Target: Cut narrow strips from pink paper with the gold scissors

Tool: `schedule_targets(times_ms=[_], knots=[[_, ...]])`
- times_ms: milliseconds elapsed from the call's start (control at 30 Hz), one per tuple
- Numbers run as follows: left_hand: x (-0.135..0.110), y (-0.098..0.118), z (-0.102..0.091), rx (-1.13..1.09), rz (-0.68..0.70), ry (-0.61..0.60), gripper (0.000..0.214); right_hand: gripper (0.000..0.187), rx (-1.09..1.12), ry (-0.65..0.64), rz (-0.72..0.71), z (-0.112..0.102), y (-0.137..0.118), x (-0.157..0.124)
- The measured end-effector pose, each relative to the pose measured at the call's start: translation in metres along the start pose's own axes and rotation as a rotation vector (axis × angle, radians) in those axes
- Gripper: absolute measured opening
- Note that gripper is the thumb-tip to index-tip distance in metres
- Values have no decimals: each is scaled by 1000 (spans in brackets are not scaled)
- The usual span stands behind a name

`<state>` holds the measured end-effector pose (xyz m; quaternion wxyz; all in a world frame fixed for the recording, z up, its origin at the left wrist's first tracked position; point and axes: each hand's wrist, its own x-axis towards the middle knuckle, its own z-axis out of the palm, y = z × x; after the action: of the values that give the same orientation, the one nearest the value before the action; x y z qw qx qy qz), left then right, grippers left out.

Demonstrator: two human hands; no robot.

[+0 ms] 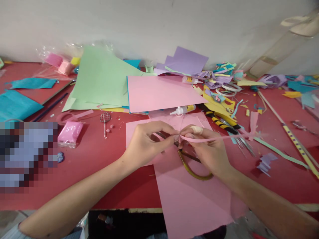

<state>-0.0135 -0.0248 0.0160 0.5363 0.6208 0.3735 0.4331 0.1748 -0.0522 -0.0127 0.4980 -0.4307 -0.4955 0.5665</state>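
Note:
My left hand point(147, 141) and my right hand point(210, 146) meet at the fingertips above the table's middle, both pinched closed. A thin pink paper strip point(214, 137) starts between them and runs right, past my right hand. The small piece at the pinch is mostly hidden by my fingers. A whitish wrap covers one finger of my right hand. Below my hands, scissors with a yellow-edged handle loop point(191, 172) lie on a large pink paper sheet point(194, 205), which hangs over the table's front edge.
Behind my hands lie a glue bottle point(184, 110), a pink sheet point(161, 94), green paper point(102, 79) and black-and-yellow pliers point(219, 121). To the left are a pink clay packet point(70, 132) and a small wire whisk-like piece point(105, 119). A patterned stick point(291, 136) and paper scraps lie right.

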Motion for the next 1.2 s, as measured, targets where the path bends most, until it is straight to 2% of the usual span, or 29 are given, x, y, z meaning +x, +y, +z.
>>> schedule_targets(times_ms=[133,333,533,700,800,967,1200], knots=[[-2,-1,1,92,70,-14,7,5,45,5,0,3,0,2],[-2,-4,3,318,304,32,11,7,38,7,47,6,-5,2],[-3,-1,2,365,340,32,15,8,96,2,64,9,-6,2],[0,-1,-2,313,351,-52,15,7,164,-14,80,5,0,1],[2,-4,-3,244,403,-100,10,11,344,-109,168,3,2,3],[5,-7,1,134,469,-97,13,19,634,-258,344,6,0,6],[1,-8,4,2,355,-113,10,18,631,-372,369,2,5,4]])
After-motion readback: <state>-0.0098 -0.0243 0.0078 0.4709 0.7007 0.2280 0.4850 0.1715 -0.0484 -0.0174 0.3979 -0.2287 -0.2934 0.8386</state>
